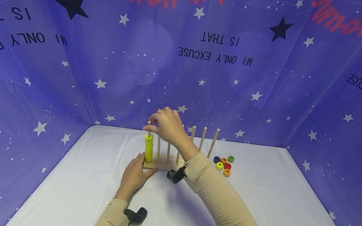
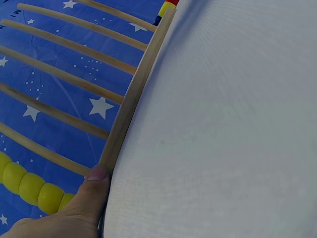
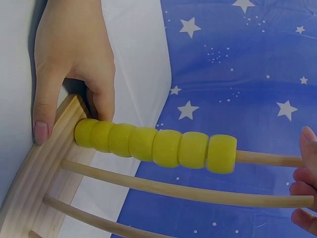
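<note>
A wooden peg rack with a flat base [image 1: 161,165] and a row of upright pegs stands on the table. Several yellow beads [image 3: 166,148] are stacked on its leftmost peg [image 3: 270,158]. The topmost yellow bead [image 3: 222,153] looks slightly blurred, a thin gap under it. My left hand [image 1: 134,174] grips the left end of the base, thumb in front and fingers behind. At the leftmost peg's top is my right hand [image 1: 169,126], thumb and fingers spread around the tip, above the beads and holding none. In the left wrist view my thumb [image 2: 91,196] presses the base's edge.
Loose beads lie right of the rack: dark blue [image 1: 217,159], green [image 1: 231,159], red [image 1: 227,166], yellow [image 1: 219,166] and two orange [image 1: 226,173]. The other pegs [image 1: 202,139] bear no visible beads. White cloth [image 1: 257,188] covers the table; a starry purple curtain [image 1: 139,71] surrounds it.
</note>
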Demonstrator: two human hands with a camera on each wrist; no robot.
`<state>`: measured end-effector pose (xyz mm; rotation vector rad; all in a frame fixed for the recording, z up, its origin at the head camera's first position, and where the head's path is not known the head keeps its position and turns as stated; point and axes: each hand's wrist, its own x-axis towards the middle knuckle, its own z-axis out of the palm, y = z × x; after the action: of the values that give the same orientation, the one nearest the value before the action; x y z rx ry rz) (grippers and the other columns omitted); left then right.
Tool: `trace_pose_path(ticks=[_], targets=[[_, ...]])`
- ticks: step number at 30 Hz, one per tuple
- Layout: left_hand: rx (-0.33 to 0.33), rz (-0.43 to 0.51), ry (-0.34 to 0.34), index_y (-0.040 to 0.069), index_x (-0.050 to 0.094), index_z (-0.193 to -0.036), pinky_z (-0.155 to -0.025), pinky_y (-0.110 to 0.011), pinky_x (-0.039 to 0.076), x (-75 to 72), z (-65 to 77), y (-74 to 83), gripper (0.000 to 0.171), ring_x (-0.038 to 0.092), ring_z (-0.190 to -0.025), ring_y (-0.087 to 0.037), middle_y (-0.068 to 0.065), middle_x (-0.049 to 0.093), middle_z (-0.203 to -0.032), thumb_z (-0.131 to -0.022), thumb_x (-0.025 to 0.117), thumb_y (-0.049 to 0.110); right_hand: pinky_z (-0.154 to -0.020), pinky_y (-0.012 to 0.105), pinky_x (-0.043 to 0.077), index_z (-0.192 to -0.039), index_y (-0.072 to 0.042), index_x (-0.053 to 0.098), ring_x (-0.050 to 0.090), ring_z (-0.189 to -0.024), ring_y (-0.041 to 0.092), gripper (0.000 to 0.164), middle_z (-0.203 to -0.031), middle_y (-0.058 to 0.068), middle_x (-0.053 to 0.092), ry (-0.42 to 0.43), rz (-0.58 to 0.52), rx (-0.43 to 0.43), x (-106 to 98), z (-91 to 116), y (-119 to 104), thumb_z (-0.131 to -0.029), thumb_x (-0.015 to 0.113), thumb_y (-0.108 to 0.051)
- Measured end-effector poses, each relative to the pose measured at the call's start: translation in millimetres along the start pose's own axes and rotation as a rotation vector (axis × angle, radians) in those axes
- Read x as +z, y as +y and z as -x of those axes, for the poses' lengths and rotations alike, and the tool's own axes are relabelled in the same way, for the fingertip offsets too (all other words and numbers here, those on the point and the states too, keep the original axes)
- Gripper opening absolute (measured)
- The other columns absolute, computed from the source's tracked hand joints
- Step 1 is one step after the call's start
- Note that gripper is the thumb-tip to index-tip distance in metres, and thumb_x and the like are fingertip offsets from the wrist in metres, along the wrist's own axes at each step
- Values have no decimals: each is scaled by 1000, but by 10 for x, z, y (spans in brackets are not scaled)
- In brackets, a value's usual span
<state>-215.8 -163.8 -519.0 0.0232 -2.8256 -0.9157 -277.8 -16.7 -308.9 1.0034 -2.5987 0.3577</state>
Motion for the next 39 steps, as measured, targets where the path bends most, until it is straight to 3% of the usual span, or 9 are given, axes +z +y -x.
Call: trace_pose_path(ticks=[6,16,23,30,35,39], targets=[[2,12,4,8,35,-154,-121,-58,27,-1,3,3,93,35,-146,-41,-19,41,-156,-85,70,59,-81,30,44,-111,-23,75,53,-95,13,44,-92,-9,68,34,-15,-8,-31,29,34,-87,65,-58],[-6,3,8,6,33,-154,-121,-57,26,15,-9,3,93,34,-146,-42,-22,38,-156,-85,70,58,-93,37,45,-113,-20,73,54,-108,17,39,-98,-4,70,186,-109,-16,-308,256,178,-88,70,-50],[-22,2,0,3,32,-154,-122,-56,25,3,-5,24,94,34,-146,-43,-23,38,-156,-86,70,56,-97,42,44,-113,-16,73,54,-109,20,37,-97,-1,70,293,-161,-19,-441,594,472,-87,74,-42],[-1,-3,7,1,33,-153,-123,-55,25,16,-7,27,95,34,-145,-43,-24,39,-155,-85,71,56,-94,44,44,-112,-9,73,55,-109,23,33,-97,2,70,416,-197,-8,-543,1105,959,-85,79,-27],[-10,-5,6,0,32,-153,-122,-57,25,6,-7,16,96,34,-145,-44,-25,37,-156,-86,70,56,-94,46,44,-113,-10,73,55,-108,24,31,-95,3,70,425,-186,100,-534,1454,1300,-85,80,-21],[-26,-4,-8,0,30,-154,-123,-56,24,10,-19,14,97,32,-146,-44,-25,35,-157,-86,70,56,-95,50,45,-116,-11,72,55,-110,25,32,-98,4,70,344,-174,239,-410,1701,1532,-88,76,-25]])
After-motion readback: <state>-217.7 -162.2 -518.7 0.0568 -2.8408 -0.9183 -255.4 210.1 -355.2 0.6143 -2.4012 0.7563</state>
